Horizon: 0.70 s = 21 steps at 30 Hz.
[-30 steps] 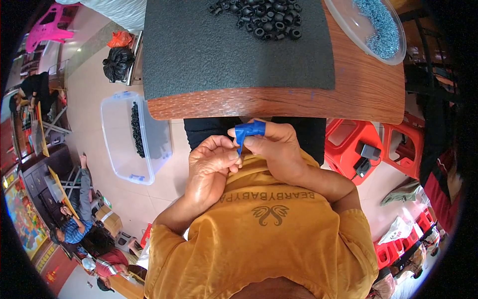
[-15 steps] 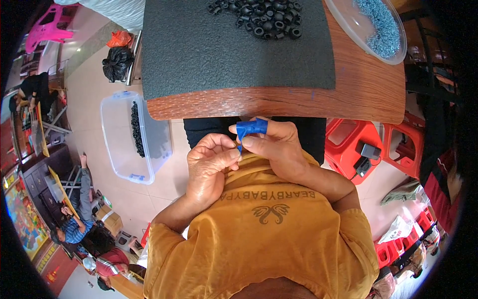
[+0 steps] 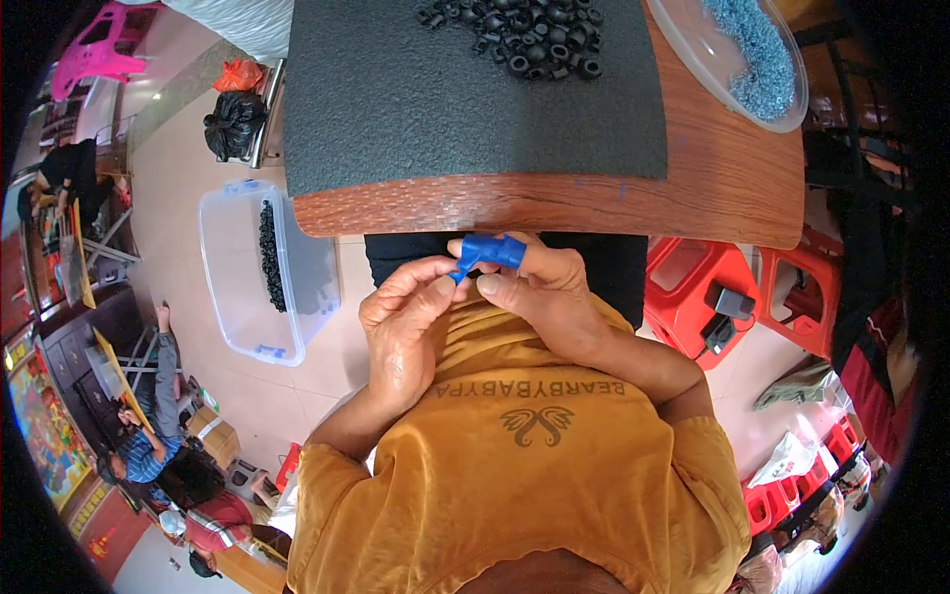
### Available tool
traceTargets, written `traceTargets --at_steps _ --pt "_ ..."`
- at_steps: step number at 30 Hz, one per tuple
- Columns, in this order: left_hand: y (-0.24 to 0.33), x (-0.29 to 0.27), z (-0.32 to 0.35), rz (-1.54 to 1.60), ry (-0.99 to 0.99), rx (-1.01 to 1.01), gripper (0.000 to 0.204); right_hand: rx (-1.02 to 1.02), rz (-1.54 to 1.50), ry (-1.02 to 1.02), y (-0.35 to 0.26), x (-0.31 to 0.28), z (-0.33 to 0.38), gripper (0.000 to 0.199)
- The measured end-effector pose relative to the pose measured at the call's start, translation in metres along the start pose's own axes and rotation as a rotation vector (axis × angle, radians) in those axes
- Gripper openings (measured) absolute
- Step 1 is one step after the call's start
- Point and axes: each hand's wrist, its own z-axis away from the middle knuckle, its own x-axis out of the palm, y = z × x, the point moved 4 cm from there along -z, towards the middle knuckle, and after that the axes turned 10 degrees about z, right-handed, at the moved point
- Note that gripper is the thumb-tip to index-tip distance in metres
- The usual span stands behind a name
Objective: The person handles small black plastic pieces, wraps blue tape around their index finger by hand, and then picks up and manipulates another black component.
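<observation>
A strip of blue tape point(image 3: 492, 252) is wound around the index finger of my right hand point(image 3: 554, 307), in front of my belly just below the table edge. That finger points left and its thumb stands a little apart from it; the other fingers are mostly hidden. My left hand point(image 3: 401, 322) pinches the loose end of the tape between thumb and fingertips, left of the wrapped finger. The tape is pulled taut between the two hands.
The wooden table point(image 3: 732, 198) bears a dark grey mat point(image 3: 475, 129) with a heap of small black rings point(image 3: 539, 40). A tub point(image 3: 732, 99) of blue pieces stands at right. On the floor are a clear bin point(image 3: 223, 287) and red stools point(image 3: 683, 277). Other people sit far left.
My left hand has moved slightly up and left, drawing the tape's end away from my right finger. The right thumb has come away from the tape.
</observation>
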Motion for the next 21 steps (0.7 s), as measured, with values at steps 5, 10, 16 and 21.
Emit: traceTargets --at_steps 5,10,16,21 --pt "0.002 -0.006 -0.003 0.005 -0.052 0.077 0.016 -0.014 -0.024 0.028 -0.001 0.001 -0.001 0.024" --pt "0.01 -0.001 -0.003 -0.029 0.021 0.068 0.014 -0.038 0.048 0.028 0.0 0.0 0.0 0.024" --pt "0.005 -0.003 -0.007 -0.022 0.042 -0.047 0.015 -0.161 0.302 -0.024 -0.007 -0.002 -0.001 0.032" --pt "0.004 -0.001 -0.008 -0.044 0.03 -0.082 0.011 -0.234 0.385 0.005 -0.006 -0.001 -0.001 0.029"
